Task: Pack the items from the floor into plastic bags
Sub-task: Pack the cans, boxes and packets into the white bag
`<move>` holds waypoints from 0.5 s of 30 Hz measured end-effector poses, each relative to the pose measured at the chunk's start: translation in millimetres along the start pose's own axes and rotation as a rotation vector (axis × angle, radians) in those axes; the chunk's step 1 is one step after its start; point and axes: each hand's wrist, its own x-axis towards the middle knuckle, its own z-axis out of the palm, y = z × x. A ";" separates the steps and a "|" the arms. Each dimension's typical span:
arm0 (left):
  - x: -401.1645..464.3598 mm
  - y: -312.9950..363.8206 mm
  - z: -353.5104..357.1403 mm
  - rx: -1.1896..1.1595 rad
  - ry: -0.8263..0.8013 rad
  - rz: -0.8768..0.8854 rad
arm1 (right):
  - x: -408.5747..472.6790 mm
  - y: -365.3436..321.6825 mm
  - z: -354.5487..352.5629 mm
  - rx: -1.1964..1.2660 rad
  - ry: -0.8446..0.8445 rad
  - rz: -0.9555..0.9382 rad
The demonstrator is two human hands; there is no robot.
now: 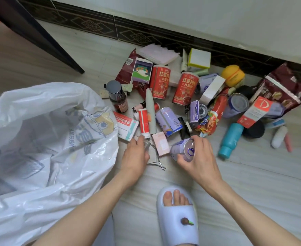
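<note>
Head view: a person crouches over a scatter of packaged goods on the floor [234, 174]; a slippered foot [177, 215] shows below
Right hand [197, 155]: fingers curled round a purple can [182, 150], thumb on the near side, fingers over the far side; it is closed on the can
Left hand [135, 155]: fingers bent round something small and clear, perhaps a little glass jar; the view is too poor to be sure
Can's place: low over the floor at the near edge of the pile, just right of a pink box [161, 143] and metal nippers [156, 160]
Can's axis: lying over, long axis running left to right; the pull-tab end faces the person and slightly right
Handling: rigid metal, smooth and likely slippery; if full, fairly heavy, so a grip round the middle of the body suits it better than the rims
Bag: a white plastic bag [39, 139] sits open at the left, close beside the left forearm; some contents show dimly through it
Remaining: red cans [185, 88], a teal bottle [230, 140], snack pouches and boxes lie unpacked
</note>
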 end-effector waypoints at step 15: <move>-20.4 -166.9 -155.2 0.261 0.150 -0.128 | 43.8 -230.8 26.4 -0.003 -0.375 -0.715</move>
